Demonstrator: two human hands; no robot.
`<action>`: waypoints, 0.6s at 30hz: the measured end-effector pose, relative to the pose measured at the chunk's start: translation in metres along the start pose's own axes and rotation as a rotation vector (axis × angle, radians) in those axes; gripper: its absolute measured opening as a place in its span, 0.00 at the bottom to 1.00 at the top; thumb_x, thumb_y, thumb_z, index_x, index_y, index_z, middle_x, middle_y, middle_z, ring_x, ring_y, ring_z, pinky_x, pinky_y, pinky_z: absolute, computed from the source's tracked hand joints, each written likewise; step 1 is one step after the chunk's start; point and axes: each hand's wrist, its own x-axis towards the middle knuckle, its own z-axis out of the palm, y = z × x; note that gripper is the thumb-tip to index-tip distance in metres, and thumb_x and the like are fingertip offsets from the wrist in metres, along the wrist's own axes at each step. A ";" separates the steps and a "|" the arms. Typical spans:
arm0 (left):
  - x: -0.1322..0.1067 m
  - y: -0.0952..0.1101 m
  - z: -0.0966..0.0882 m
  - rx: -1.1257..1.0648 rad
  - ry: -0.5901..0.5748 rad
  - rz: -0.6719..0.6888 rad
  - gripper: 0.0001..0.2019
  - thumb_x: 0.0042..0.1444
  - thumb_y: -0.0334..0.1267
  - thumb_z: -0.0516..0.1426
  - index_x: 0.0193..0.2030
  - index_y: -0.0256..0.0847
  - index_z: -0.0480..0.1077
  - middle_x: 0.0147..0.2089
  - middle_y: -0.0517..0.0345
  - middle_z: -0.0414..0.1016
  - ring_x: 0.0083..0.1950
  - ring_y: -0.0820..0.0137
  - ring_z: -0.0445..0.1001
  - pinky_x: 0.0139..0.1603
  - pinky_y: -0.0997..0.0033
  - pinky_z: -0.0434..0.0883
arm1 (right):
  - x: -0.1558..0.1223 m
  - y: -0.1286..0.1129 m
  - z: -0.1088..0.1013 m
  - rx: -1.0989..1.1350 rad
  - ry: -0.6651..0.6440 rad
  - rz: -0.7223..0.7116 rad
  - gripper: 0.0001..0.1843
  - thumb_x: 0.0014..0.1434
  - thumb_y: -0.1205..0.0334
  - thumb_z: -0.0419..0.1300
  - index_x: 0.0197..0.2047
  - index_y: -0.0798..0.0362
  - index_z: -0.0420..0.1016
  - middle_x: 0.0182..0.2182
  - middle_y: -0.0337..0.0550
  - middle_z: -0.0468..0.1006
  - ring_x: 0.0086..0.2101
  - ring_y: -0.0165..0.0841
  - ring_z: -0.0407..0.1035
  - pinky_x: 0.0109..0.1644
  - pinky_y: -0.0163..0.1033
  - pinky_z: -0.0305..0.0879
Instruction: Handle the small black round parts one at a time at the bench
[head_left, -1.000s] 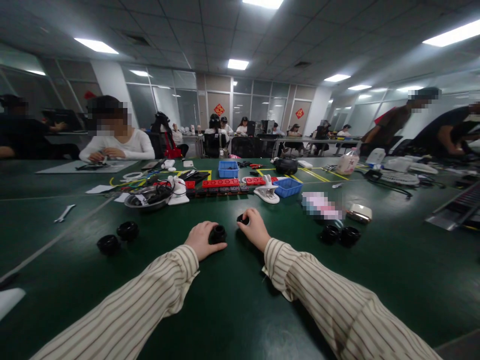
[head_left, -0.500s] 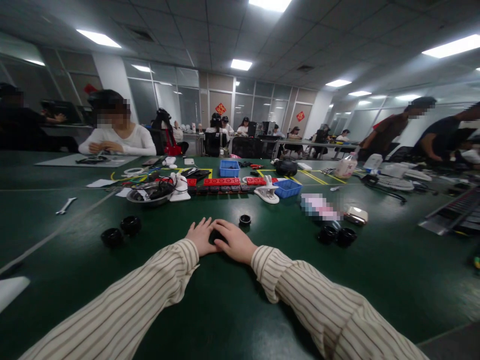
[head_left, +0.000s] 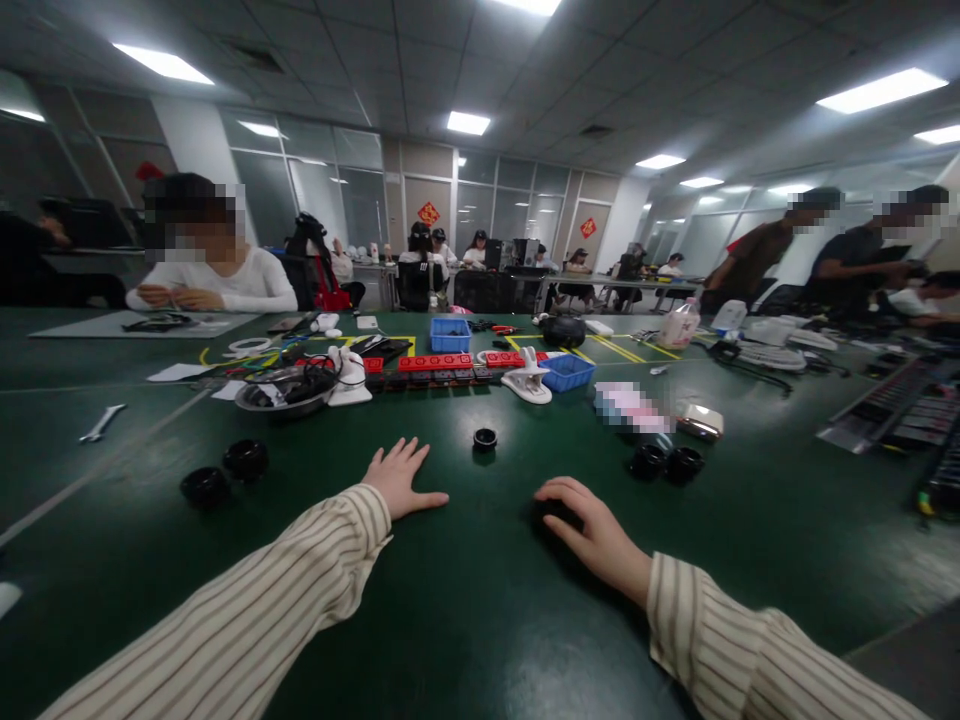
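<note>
My left hand (head_left: 399, 478) lies flat on the green table (head_left: 465, 600) with fingers spread and nothing in it. Off to the right, my right hand (head_left: 592, 525) curves over a dark, black part (head_left: 556, 516) low at the tabletop; the hand hides most of it, so its shape is unclear. Ahead, between my hands, a small black ring-shaped cup (head_left: 484, 440) stands alone. Two round black cups sit left of my left hand, the nearer one (head_left: 204, 487) beside the farther one (head_left: 246, 459). Another pair, a left cup (head_left: 647, 462) and a right cup (head_left: 684, 465), stands beyond my right hand.
Farther back are a metal bowl of cables (head_left: 285, 398), a red-and-black strip (head_left: 435, 370), a white clip base (head_left: 527, 380) and a blue bin (head_left: 568, 372). A wrench (head_left: 102, 424) lies left. A gold case (head_left: 700, 422) sits right. A person in white (head_left: 225, 275) works opposite.
My hands were together over a dark part and are now apart. The right hand has moved right and nearer, with the dark part under it; the left stays flat. The view has shifted slightly.
</note>
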 end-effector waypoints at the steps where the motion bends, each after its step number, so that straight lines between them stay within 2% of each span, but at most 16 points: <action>1: 0.000 0.000 0.000 -0.003 0.000 0.003 0.50 0.42 0.71 0.46 0.65 0.38 0.46 0.68 0.47 0.40 0.67 0.53 0.39 0.62 0.44 0.43 | -0.011 0.005 -0.008 -0.023 0.014 0.036 0.10 0.59 0.61 0.52 0.44 0.52 0.67 0.44 0.47 0.68 0.46 0.35 0.64 0.51 0.42 0.63; 5: 0.002 -0.001 0.002 -0.004 -0.002 0.004 0.49 0.42 0.70 0.46 0.65 0.38 0.46 0.68 0.47 0.40 0.67 0.52 0.38 0.62 0.43 0.43 | -0.046 0.023 -0.034 -0.142 0.138 0.170 0.13 0.58 0.55 0.51 0.44 0.50 0.68 0.43 0.47 0.69 0.44 0.36 0.66 0.49 0.43 0.64; 9: 0.002 -0.001 0.002 0.004 -0.001 0.000 0.49 0.43 0.70 0.47 0.65 0.38 0.46 0.68 0.47 0.40 0.67 0.52 0.38 0.62 0.44 0.44 | -0.068 0.046 -0.053 -0.251 0.311 0.360 0.20 0.53 0.47 0.53 0.43 0.53 0.66 0.40 0.48 0.71 0.41 0.39 0.68 0.45 0.45 0.66; 14: 0.002 -0.001 0.003 0.008 0.007 0.001 0.48 0.43 0.69 0.46 0.65 0.39 0.47 0.68 0.47 0.40 0.67 0.52 0.39 0.62 0.44 0.44 | -0.074 0.073 -0.073 -0.347 0.427 0.508 0.25 0.47 0.43 0.53 0.39 0.54 0.64 0.37 0.50 0.72 0.39 0.42 0.68 0.43 0.46 0.66; 18: 0.002 -0.002 0.003 0.005 0.007 0.005 0.48 0.43 0.70 0.46 0.65 0.38 0.47 0.68 0.46 0.41 0.67 0.52 0.39 0.62 0.44 0.44 | -0.067 0.085 -0.082 -0.391 0.467 0.555 0.25 0.45 0.43 0.53 0.38 0.55 0.64 0.36 0.51 0.72 0.38 0.43 0.68 0.41 0.48 0.65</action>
